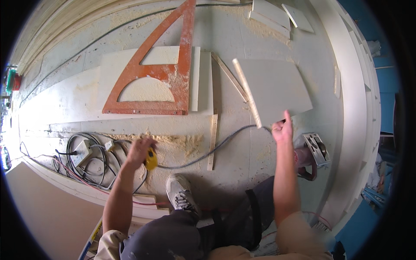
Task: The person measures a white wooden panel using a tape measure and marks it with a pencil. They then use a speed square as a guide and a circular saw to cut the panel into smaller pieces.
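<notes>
My left hand is closed round a yellow tape measure, held over the dusty floor beside sawdust. On the other side, my right hand grips the near edge of a square white board, its thumb sticking out. The board is tilted, and its pale cut edge faces left. A large orange triangular set square lies on stacked white boards ahead of me, with sawdust scattered over it. Close to my right forearm, a circular saw rests on the floor, its metal base plate facing up.
Coiled black cable and a white power socket block lie at left. Thin wood strips lie mid-floor. Board offcuts sit at the far right. A long white panel runs along the right. My shoe stands near the cable.
</notes>
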The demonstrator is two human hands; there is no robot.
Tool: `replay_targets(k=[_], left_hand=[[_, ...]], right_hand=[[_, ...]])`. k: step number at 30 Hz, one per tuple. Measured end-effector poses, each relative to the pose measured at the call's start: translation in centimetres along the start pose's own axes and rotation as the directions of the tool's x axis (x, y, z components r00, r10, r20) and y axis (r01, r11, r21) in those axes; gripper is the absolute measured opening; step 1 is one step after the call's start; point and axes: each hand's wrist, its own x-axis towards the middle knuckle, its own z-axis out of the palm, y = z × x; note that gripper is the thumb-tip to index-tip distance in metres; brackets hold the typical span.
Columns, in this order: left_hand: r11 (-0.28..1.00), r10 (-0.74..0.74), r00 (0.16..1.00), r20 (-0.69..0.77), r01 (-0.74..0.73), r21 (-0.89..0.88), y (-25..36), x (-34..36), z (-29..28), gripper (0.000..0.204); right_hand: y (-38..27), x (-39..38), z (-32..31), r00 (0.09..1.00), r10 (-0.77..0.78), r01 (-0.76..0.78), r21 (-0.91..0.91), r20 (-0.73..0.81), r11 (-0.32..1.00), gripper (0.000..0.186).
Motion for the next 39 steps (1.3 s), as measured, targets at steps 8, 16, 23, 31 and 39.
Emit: replay_targets(k=[8, 16, 23, 31, 39], left_hand=[[0.937, 0.294, 0.814, -0.5, -0.144, 0.318, 2.4, 6.1, -11.7, 0.03], [0.623, 0.455, 0.732, -0.507, 0.145, 0.768, 5.7, 12.5, -17.4, 0.081], [0.655, 0.315, 0.814, -0.488, 0.186, 0.733, 6.9, 13.7, -18.8, 0.087], [0.788, 0.208, 0.859, -0.467, 0.136, 0.601, 7.9, 12.3, -17.2, 0.067], [0.729, 0.252, 0.851, -0.46, 0.146, 0.668, 5.3, 7.8, -8.6, 0.07]], right_hand=[[-1.7, 3.2, -1.8, 0.975, 0.217, -0.161, -0.53, 0.044, 0.833, 0.017], [11.0, 2.3, 7.4, 0.631, -0.343, 0.611, -0.718, 0.696, -0.333, 0.028], [8.5, 4.9, 10.8, 0.712, -0.404, 0.438, -0.813, 0.575, -0.385, 0.024], [17.2, -4.5, 14.9, 0.697, 0.044, 0.716, -0.698, 0.716, 0.002, 0.037], [14.0, -3.2, 10.1, 0.65, -0.164, 0.684, -0.665, 0.742, -0.3, 0.047]])
